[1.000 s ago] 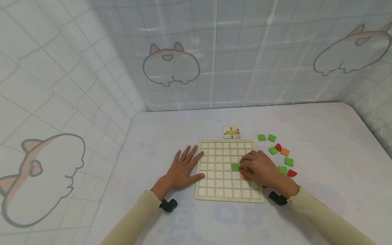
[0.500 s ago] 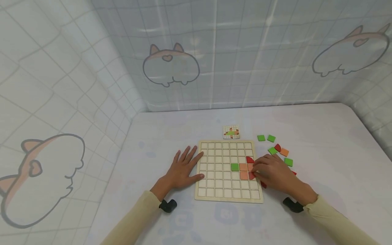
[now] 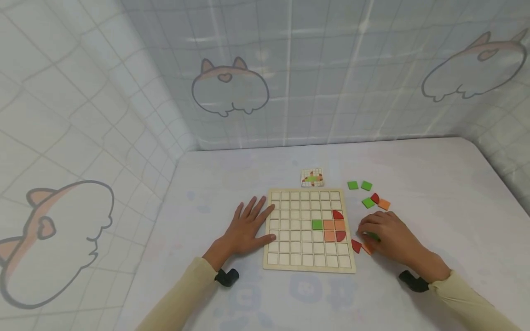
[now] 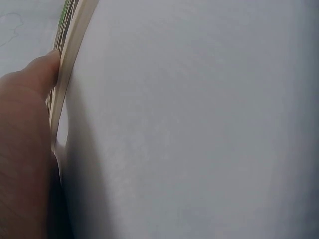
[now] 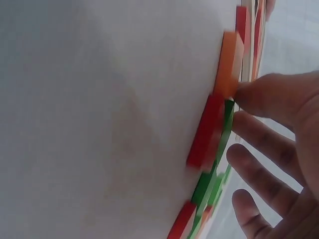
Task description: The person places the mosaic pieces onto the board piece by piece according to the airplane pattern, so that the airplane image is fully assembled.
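The left hand lies flat with its fingers spread apart, and its thumb and forefinger rest on the left edge of the square pale wooden grid board. In the board's right part sit one green square tile, three orange square tiles and two red quarter-round tiles.

The right hand is bent over a loose green tile, beside the board; its thumb and fingers stand apart, but whether they touch this tile I cannot tell. Near the thumb are a loose orange tile and a loose red tile. Beyond the board lies a small patterned card.
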`<state>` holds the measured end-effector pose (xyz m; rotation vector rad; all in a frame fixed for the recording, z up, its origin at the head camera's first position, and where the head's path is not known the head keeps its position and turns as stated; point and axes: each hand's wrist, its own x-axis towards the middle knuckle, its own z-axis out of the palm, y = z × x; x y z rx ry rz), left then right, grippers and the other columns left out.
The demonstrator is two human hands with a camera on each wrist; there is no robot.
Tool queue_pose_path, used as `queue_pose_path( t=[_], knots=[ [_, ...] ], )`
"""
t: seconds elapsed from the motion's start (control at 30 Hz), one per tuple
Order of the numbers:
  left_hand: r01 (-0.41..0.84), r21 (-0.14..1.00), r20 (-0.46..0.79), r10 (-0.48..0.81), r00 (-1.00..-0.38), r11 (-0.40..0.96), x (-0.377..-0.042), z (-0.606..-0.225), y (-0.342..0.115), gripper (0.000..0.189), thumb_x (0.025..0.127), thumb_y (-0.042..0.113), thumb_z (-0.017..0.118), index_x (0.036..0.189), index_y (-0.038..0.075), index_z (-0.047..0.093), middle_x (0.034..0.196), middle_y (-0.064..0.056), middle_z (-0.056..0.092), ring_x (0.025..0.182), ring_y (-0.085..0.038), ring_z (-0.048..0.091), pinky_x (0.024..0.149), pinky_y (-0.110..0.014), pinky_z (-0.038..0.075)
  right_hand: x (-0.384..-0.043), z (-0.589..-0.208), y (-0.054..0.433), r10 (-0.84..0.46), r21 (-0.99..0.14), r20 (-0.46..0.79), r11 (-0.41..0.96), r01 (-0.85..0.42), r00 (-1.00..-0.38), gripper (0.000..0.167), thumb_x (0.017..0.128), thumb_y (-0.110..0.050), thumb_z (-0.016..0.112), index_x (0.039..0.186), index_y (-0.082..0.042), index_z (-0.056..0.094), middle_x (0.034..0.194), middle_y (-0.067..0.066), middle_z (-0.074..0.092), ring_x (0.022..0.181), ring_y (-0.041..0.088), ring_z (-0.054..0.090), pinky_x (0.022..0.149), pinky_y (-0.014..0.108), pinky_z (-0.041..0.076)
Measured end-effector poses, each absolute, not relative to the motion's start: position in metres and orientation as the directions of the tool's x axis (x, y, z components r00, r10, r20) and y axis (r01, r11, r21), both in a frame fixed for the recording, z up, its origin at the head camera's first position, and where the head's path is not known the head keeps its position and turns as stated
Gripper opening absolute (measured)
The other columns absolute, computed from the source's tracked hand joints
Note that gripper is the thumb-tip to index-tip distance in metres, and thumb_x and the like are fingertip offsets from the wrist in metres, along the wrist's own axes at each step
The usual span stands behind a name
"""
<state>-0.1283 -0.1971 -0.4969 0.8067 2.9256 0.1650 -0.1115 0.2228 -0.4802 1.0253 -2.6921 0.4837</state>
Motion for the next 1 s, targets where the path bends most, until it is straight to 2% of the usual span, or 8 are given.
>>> queue_pose_path(
  t=[0.17,0.3,0.47,0.57,0.8,1.0],
  knots=[
    [0.504,0.129,-0.081,0.515,-0.853,0.854,-0.129,-0.497,-0.197,0.086,0.091,0.078,0.027,0.159,0.03,0.009,0.165,-0.002,-0.002,0.149,-0.028,-0.004,0.114,-0.058,0.003,-0.109,-0.477,0.234,-0.568,-0.218,0.287,0.745,-0.63,-0.772,0.026,0.065,-0.013,0.091,0.086,-0.017,0.076,0.092,-0.004,0.065,0.09,0.02,0.061,0.071,0.039,0.044],
    [0.498,0.127,-0.09,0.51,-0.856,0.858,-0.129,-0.497,-0.197,0.086,0.091,0.077,0.028,0.159,0.03,0.008,0.165,-0.002,-0.003,0.149,-0.027,-0.005,0.114,-0.058,0.002,-0.109,-0.471,0.242,-0.557,-0.22,0.216,0.773,-0.595,-0.802,0.026,0.066,-0.017,0.091,0.086,-0.019,0.076,0.091,-0.004,0.065,0.089,0.023,0.061,0.071,0.041,0.045],
    [0.498,0.135,-0.082,0.511,-0.856,0.857,-0.129,-0.496,-0.197,0.085,0.091,0.076,0.03,0.159,0.029,0.01,0.165,-0.003,-0.002,0.149,-0.028,-0.004,0.114,-0.058,0.002,-0.113,-0.461,0.251,-0.556,-0.246,0.115,0.787,-0.566,-0.823,0.03,0.064,-0.015,0.091,0.09,-0.018,0.077,0.094,-0.005,0.068,0.091,0.023,0.06,0.074,0.043,0.044],
    [0.501,0.135,-0.078,0.513,-0.855,0.855,-0.129,-0.497,-0.197,0.085,0.092,0.076,0.029,0.159,0.028,0.01,0.165,-0.003,-0.001,0.149,-0.028,-0.004,0.114,-0.058,0.002,-0.117,-0.46,0.253,-0.582,-0.233,0.119,0.771,-0.593,-0.804,0.03,0.063,-0.014,0.091,0.09,-0.017,0.078,0.091,-0.007,0.07,0.09,0.023,0.061,0.077,0.045,0.043],
    [0.506,0.13,-0.07,0.517,-0.853,0.853,-0.129,-0.497,-0.197,0.086,0.091,0.077,0.029,0.159,0.028,0.011,0.165,-0.003,-0.001,0.149,-0.028,-0.003,0.114,-0.059,0.003,-0.127,-0.468,0.244,-0.653,-0.13,0.286,0.699,-0.704,-0.701,0.023,0.061,-0.02,0.089,0.077,-0.021,0.073,0.079,-0.009,0.066,0.081,0.017,0.06,0.077,0.043,0.041],
    [0.508,0.137,-0.065,0.52,-0.852,0.85,-0.129,-0.497,-0.197,0.085,0.092,0.076,0.031,0.159,0.028,0.012,0.165,-0.004,0.001,0.149,-0.029,-0.002,0.114,-0.059,0.004,-0.132,-0.469,0.225,-0.64,-0.181,0.338,0.675,-0.715,-0.69,0.018,0.064,-0.021,0.085,0.078,-0.021,0.073,0.082,-0.009,0.067,0.086,0.017,0.059,0.078,0.041,0.04]
  ],
)
